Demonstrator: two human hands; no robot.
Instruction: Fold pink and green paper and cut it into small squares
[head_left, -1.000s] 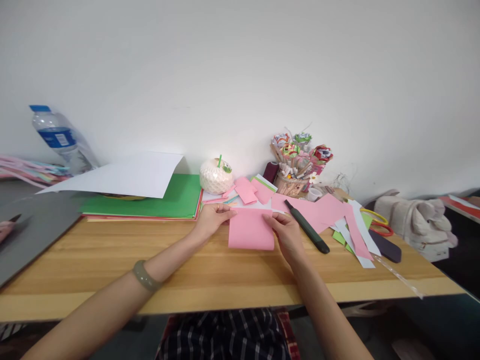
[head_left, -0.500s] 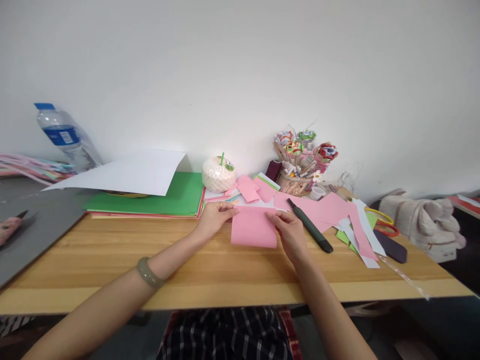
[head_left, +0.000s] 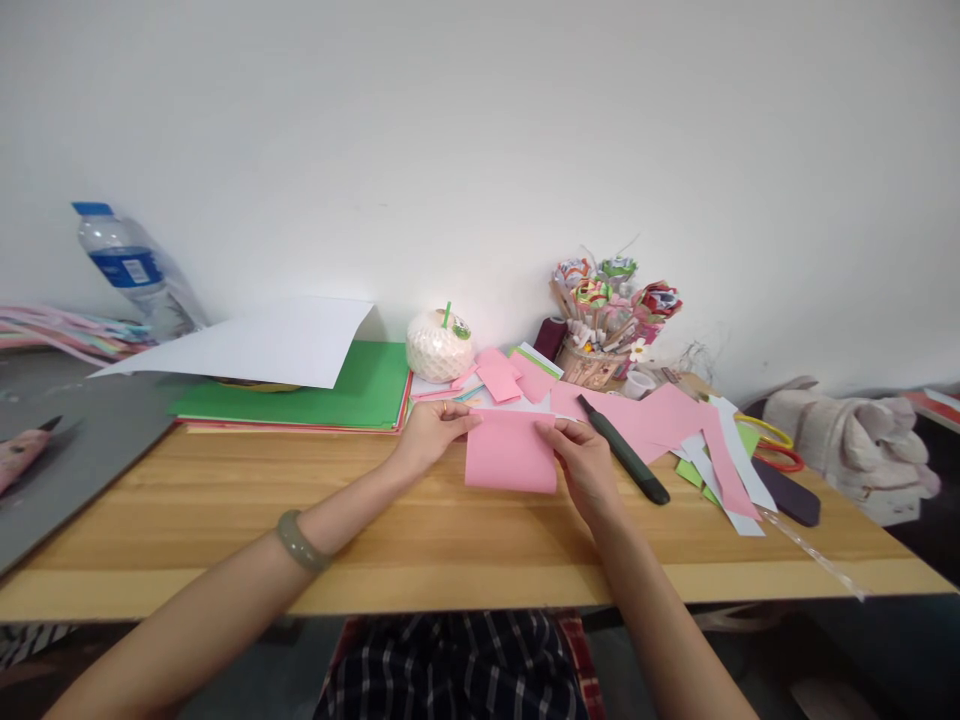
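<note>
Between my two hands, a piece of pink paper (head_left: pixel 511 455) is held up just above the wooden table, its lower edge curling. My left hand (head_left: pixel 431 435) pinches its upper left corner between thumb and fingers. At the upper right corner, my right hand (head_left: pixel 585 458) grips the same sheet, thumb in front. A dark green pen-shaped tool (head_left: pixel 626 452) lies just right of my right hand. Behind the held sheet lie folded pink paper pieces (head_left: pixel 498 377).
Left are green paper sheets (head_left: pixel 375 385) under a white sheet (head_left: pixel 277 335), and a water bottle (head_left: pixel 124 265). A white textured ball-shaped object (head_left: pixel 439 347) and a basket of paper flowers (head_left: pixel 590 368) stand by the wall. Paper strips (head_left: pixel 727 465) and a dark phone-like slab (head_left: pixel 787 490) lie right.
The view has shifted very slightly. Both hands keep their grip on the pink paper in nearly the same pose.
</note>
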